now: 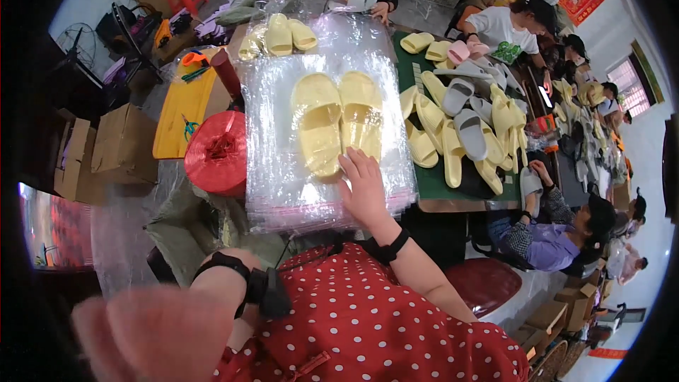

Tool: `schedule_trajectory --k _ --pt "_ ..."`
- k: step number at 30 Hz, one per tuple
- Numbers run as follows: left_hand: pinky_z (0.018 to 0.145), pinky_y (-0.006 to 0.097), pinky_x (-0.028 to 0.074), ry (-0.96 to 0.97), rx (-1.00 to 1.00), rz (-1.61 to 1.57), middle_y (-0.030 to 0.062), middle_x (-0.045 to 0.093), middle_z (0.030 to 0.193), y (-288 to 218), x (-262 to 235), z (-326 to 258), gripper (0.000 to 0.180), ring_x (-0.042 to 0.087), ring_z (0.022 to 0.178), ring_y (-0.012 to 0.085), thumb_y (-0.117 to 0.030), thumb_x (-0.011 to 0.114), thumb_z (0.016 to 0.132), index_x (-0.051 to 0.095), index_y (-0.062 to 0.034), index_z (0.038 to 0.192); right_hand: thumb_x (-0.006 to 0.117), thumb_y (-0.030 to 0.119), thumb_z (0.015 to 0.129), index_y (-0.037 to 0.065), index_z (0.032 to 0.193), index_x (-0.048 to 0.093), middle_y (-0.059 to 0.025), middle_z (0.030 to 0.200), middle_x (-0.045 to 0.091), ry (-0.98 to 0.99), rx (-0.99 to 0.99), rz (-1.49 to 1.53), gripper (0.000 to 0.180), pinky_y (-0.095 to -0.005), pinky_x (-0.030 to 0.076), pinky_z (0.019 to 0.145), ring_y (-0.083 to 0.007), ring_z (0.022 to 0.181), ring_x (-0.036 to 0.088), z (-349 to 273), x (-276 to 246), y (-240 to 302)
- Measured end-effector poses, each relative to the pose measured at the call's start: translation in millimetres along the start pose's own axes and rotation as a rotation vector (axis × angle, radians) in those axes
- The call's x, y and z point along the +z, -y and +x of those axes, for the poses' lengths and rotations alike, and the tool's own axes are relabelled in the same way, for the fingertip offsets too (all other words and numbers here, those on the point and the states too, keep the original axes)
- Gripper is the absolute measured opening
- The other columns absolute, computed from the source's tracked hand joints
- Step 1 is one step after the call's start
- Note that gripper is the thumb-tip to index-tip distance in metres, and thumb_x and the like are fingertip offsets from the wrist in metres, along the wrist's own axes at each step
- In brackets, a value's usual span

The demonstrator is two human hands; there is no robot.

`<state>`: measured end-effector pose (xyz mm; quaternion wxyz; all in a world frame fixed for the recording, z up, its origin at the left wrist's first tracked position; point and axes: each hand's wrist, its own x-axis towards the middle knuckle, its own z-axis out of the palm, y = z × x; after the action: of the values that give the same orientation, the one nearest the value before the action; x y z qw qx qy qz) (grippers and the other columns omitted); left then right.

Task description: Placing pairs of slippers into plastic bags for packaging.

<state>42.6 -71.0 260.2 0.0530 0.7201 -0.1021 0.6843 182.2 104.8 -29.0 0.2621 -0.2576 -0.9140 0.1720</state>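
Blurred left hand (152, 332); slippers (338, 124) under right fingers (351, 164)

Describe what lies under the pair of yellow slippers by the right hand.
The yellow slippers lie on a stack of clear plastic bags; the right hand presses beside them. The surface beneath the stack is hidden.

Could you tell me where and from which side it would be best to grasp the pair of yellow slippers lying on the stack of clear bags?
Probably at the heels, from the near side. The pair of yellow slippers lies flat, side by side, heels toward the person, right hand already touching there.
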Motion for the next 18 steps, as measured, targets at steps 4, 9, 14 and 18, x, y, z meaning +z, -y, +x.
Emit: schedule_trajectory --k 4,9,14,18 --pt "0.078 0.039 0.051 -0.195 -0.818 1.068 0.0117 0.069 0.103 9.9 -6.6 -87.3 0.021 0.063 0.087 0.0261 0.001 0.053 0.078 0.064 -0.0048 0.096 0.063 0.012 0.082 0.007 0.134 0.051 -0.0154 0.144 0.045 0.021 0.041 -0.063 0.053 -0.0494 0.028 0.116 -0.0341 0.136 0.039 -4.0 -6.0 -12.8" --pt "0.109 0.051 0.036 0.506 -1.088 1.339 0.0155 0.049 0.144 54.2 -21.0 -232.2 0.053 0.042 0.135 0.0379 -0.022 0.069 0.085 0.054 -0.0070 0.133 0.061 0.013 0.084 0.000 0.133 0.050 -0.0205 0.143 0.044 0.041 -0.001 -0.051 0.051 -0.0515 0.027 0.116 -0.0382 0.136 0.037 7.2 -12.1 1.2" --pt "0.117 0.053 0.023 0.524 -1.414 1.330 0.0228 0.022 0.158 46.9 -19.6 -309.4 0.068 0.021 0.146 0.0410 -0.030 0.065 0.088 0.039 -0.0076 0.147 0.061 0.018 0.091 0.000 0.135 0.049 -0.0210 0.146 0.041 0.056 0.000 0.041 0.049 -0.0508 0.030 0.114 -0.0408 0.136 0.037 11.8 -9.8 0.5" --pt "0.119 0.049 0.019 0.315 -1.424 1.213 0.0281 0.020 0.157 43.2 -27.3 -313.4 0.083 0.017 0.147 0.0442 -0.028 0.068 0.085 0.026 0.0032 0.150 0.064 0.008 0.090 -0.001 0.124 0.059 -0.0199 0.133 0.055 -0.064 -0.010 0.295 0.035 -0.0425 0.039 0.107 -0.0362 0.127 0.050 -9.0 -13.5 -31.9"
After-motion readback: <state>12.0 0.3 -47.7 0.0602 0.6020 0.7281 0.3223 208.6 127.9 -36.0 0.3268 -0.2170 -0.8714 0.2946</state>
